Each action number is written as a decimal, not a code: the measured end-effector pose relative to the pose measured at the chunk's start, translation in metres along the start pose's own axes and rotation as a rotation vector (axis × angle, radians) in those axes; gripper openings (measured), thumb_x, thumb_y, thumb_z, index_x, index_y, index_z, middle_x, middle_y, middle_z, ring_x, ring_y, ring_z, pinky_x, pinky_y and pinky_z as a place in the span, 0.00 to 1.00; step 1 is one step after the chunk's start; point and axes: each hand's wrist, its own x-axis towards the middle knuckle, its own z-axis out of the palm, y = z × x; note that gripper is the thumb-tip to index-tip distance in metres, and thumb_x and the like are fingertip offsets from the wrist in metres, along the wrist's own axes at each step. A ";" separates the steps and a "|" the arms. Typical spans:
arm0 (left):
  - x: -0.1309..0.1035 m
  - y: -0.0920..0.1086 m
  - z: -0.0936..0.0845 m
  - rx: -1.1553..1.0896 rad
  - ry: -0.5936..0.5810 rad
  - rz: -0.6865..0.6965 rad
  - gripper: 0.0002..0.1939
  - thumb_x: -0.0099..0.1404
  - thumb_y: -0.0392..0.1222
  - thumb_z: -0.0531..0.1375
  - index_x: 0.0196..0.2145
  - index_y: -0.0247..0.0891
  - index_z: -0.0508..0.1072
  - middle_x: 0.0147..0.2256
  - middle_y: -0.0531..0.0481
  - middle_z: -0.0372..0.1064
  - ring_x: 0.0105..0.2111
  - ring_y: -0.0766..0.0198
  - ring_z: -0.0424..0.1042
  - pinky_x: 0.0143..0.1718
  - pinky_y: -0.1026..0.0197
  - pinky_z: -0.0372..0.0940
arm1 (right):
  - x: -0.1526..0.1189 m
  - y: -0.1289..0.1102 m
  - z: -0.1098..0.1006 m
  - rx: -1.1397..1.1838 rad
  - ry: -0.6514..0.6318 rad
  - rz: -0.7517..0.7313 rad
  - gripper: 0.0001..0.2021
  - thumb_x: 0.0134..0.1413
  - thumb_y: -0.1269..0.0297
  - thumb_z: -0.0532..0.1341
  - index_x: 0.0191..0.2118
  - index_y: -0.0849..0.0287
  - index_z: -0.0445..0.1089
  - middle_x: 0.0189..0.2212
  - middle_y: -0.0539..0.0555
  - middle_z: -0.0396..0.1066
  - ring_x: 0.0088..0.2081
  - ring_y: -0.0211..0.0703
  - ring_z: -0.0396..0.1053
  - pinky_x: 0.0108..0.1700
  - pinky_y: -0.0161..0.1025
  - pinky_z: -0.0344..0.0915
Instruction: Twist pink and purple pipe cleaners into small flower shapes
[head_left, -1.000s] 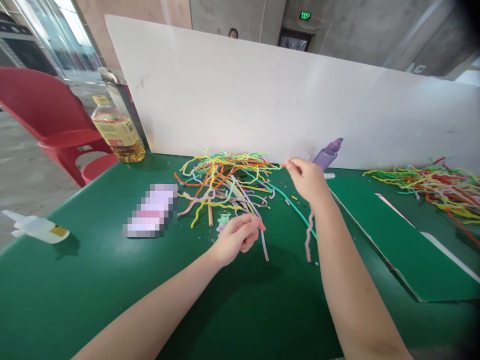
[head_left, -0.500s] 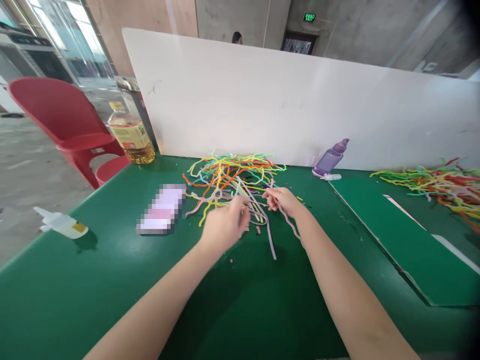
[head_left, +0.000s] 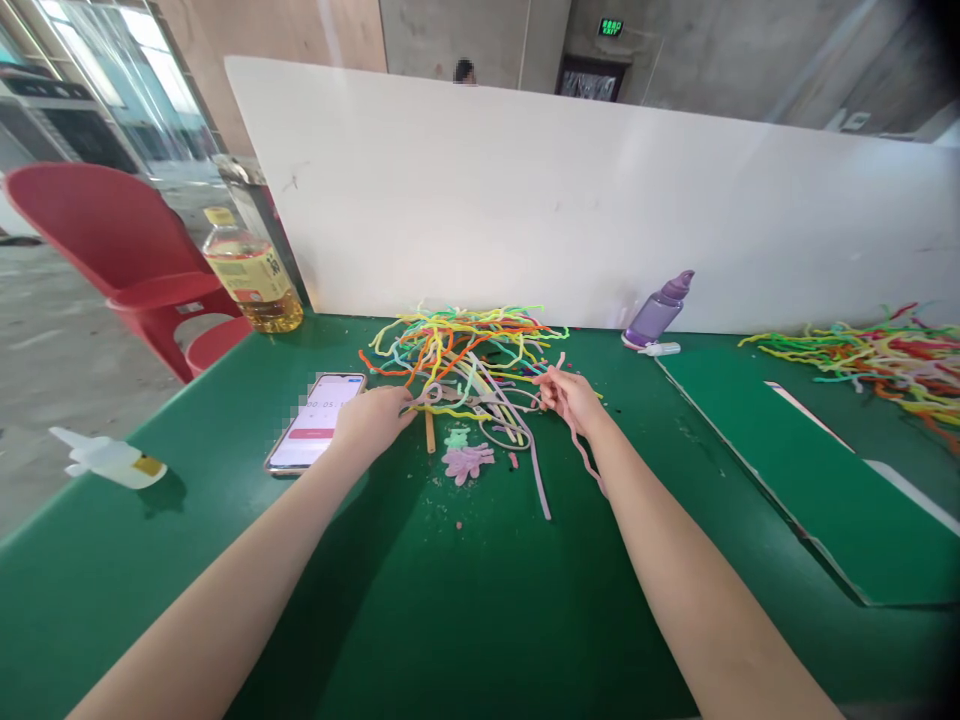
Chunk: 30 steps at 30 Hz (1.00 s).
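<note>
My right hand (head_left: 570, 400) is closed around a pink pipe cleaner (head_left: 583, 452), whose tail hangs along my wrist. My left hand (head_left: 375, 415) lies beside the phone (head_left: 304, 435), fingertips closed on a mauve pipe cleaner (head_left: 429, 396) at the near-left edge of the pile; the grip is partly hidden. The tangled pile of coloured pipe cleaners (head_left: 457, 335) spreads beyond both hands. Between them on the table lie a lilac looped, flower-like piece (head_left: 467, 463), a small mint-green shape (head_left: 456, 438) and a tan stick (head_left: 430, 432). A straight lilac pipe cleaner (head_left: 540, 480) points toward me.
On the green table (head_left: 465, 620) a white glue bottle (head_left: 112, 460) lies at left. An oil bottle (head_left: 255, 280) stands near a red chair (head_left: 112, 230). A purple bottle (head_left: 658, 312) leans at the white board (head_left: 465, 200). A green board (head_left: 810, 490) and more pipe cleaners (head_left: 877, 360) are at right.
My left hand has moved left from the middle to the pile's left edge, uncovering the lilac piece and mint-green shape. My right hand still holds the pink pipe cleaner, slightly shifted.
</note>
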 end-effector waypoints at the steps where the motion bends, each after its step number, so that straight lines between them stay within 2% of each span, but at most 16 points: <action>1: 0.005 0.001 -0.001 0.003 -0.011 0.015 0.16 0.61 0.51 0.50 0.40 0.44 0.72 0.37 0.45 0.74 0.37 0.51 0.73 0.31 0.59 0.63 | -0.001 -0.001 0.001 0.005 -0.001 0.001 0.19 0.47 0.48 0.61 0.30 0.62 0.72 0.16 0.45 0.54 0.17 0.31 0.52 0.24 0.34 0.57; 5: 0.021 0.004 -0.008 0.029 -0.042 0.068 0.13 0.60 0.49 0.53 0.33 0.41 0.74 0.34 0.43 0.75 0.35 0.51 0.73 0.31 0.60 0.62 | -0.002 -0.002 0.002 0.013 0.000 0.002 0.18 0.47 0.49 0.62 0.31 0.63 0.73 0.14 0.42 0.47 0.17 0.30 0.46 0.23 0.35 0.56; 8: 0.028 0.006 -0.016 0.051 -0.025 0.068 0.14 0.60 0.49 0.53 0.33 0.41 0.74 0.33 0.42 0.75 0.34 0.50 0.73 0.32 0.59 0.62 | -0.001 -0.002 0.002 0.017 0.001 0.000 0.18 0.47 0.49 0.62 0.31 0.63 0.73 0.14 0.42 0.45 0.17 0.30 0.43 0.22 0.34 0.55; 11: 0.033 0.006 -0.027 0.063 0.033 0.008 0.17 0.62 0.50 0.49 0.38 0.42 0.73 0.34 0.41 0.74 0.34 0.48 0.73 0.32 0.56 0.63 | -0.001 -0.003 0.003 0.023 0.001 -0.002 0.18 0.47 0.49 0.62 0.30 0.63 0.73 0.13 0.42 0.44 0.16 0.30 0.43 0.21 0.34 0.54; 15: 0.042 0.003 -0.038 0.039 0.098 -0.112 0.17 0.63 0.50 0.47 0.38 0.43 0.73 0.35 0.41 0.74 0.34 0.49 0.73 0.30 0.57 0.63 | -0.002 -0.004 0.005 0.029 0.007 -0.007 0.18 0.47 0.49 0.62 0.30 0.63 0.73 0.12 0.41 0.45 0.16 0.30 0.44 0.21 0.34 0.54; 18: 0.050 -0.001 -0.036 -0.022 0.129 -0.172 0.16 0.61 0.51 0.49 0.37 0.43 0.72 0.35 0.41 0.74 0.34 0.48 0.72 0.28 0.57 0.62 | -0.003 -0.005 0.006 0.030 0.015 -0.010 0.18 0.47 0.50 0.62 0.30 0.63 0.73 0.12 0.41 0.45 0.16 0.30 0.44 0.20 0.34 0.54; 23: 0.061 -0.005 -0.027 -0.122 0.208 -0.179 0.16 0.60 0.51 0.49 0.36 0.42 0.71 0.34 0.42 0.74 0.33 0.49 0.72 0.26 0.58 0.61 | -0.002 -0.005 0.006 0.027 0.028 -0.014 0.18 0.46 0.50 0.63 0.30 0.63 0.73 0.11 0.41 0.45 0.15 0.30 0.44 0.20 0.34 0.54; 30: 0.072 -0.001 -0.032 -0.171 0.327 -0.110 0.15 0.61 0.49 0.50 0.36 0.39 0.72 0.34 0.42 0.74 0.34 0.52 0.71 0.29 0.60 0.60 | 0.000 -0.003 0.006 0.023 0.038 -0.014 0.18 0.46 0.50 0.63 0.30 0.63 0.73 0.11 0.41 0.45 0.15 0.30 0.43 0.20 0.34 0.54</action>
